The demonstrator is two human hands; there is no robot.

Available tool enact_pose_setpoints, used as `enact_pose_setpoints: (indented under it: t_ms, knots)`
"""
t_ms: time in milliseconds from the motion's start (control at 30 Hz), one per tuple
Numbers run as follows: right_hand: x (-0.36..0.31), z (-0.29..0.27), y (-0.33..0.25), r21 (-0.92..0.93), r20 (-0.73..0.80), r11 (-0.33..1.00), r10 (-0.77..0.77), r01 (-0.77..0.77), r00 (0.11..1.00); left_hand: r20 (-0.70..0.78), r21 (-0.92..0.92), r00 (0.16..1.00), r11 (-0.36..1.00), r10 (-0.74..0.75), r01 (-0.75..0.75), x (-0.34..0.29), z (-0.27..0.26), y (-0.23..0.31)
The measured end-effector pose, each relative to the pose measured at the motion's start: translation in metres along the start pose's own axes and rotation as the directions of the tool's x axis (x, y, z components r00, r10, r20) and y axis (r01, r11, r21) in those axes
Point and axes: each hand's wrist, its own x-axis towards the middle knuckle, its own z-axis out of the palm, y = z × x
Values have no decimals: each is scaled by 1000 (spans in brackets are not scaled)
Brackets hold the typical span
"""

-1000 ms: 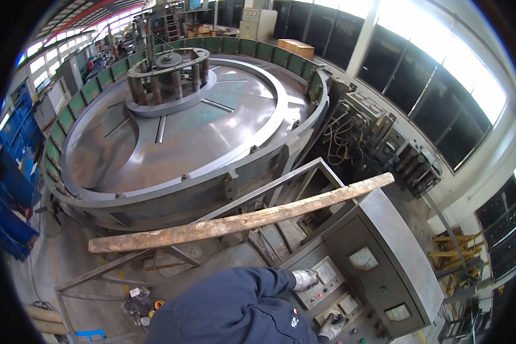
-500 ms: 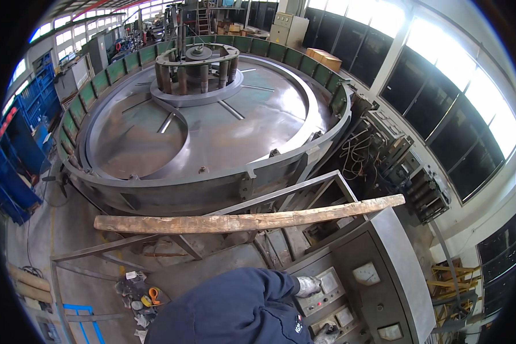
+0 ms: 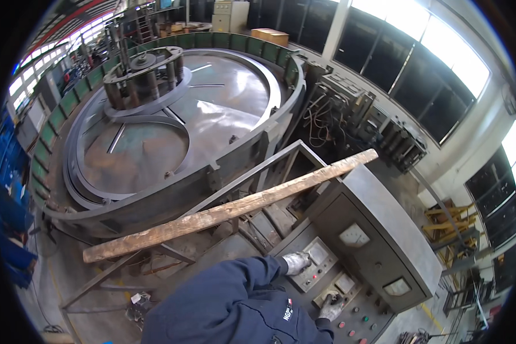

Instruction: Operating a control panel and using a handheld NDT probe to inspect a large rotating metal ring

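Both of my hands are on the sloping front panel (image 3: 323,274) of a grey control console. My left hand (image 3: 296,263), in a pale knit glove, lies with curled fingers beside the upper rectangular meter (image 3: 317,253), near a small row of buttons and lamps. Below and to its right, my right hand (image 3: 330,308), gloved too, has its fingers closed around a spot by the lower meter (image 3: 344,282). Something dark shows at those fingertips, too small to name. What the left fingers touch is hidden. Red and green push buttons (image 3: 356,310) sit right of my right hand.
A long rough timber beam (image 3: 229,211) lies across a metal frame rail (image 3: 249,178) in front of the console. Beyond stands a huge round machine table (image 3: 223,114) with a raised rim. Electrical equipment (image 3: 378,123) lines the wall. Yellow metal stands (image 3: 450,221) are at the right.
The view has swung right and tilted, so the console now shows more fully and the beam slants upward. My right hand has come more fully into view; both hands stay at the panel.
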Motion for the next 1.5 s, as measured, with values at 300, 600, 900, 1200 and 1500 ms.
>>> enact_pose_setpoints:
  t_ms: [300,600,900,1200,1500]
  knots:
    - [-6,4,-9,-10,22,1000,-6,6,1000,33,-9,999,1000,-26,27,-9,-10,-3]
    - [1,2,14,-115,184,991,92,-72,979,171,44,976,991,-131,125,0,-20,6]
    - [-4,-4,-15,-52,88,990,139,-135,986,13,-1,1000,1000,-8,8,1,-8,-4]
    - [-6,-1,-16,-17,95,988,156,-155,983,-1,-11,1000,1000,-21,21,1,-10,-3]
    - [-4,5,-11,-29,95,988,152,-150,984,40,-1,998,999,-46,46,1,-12,0]
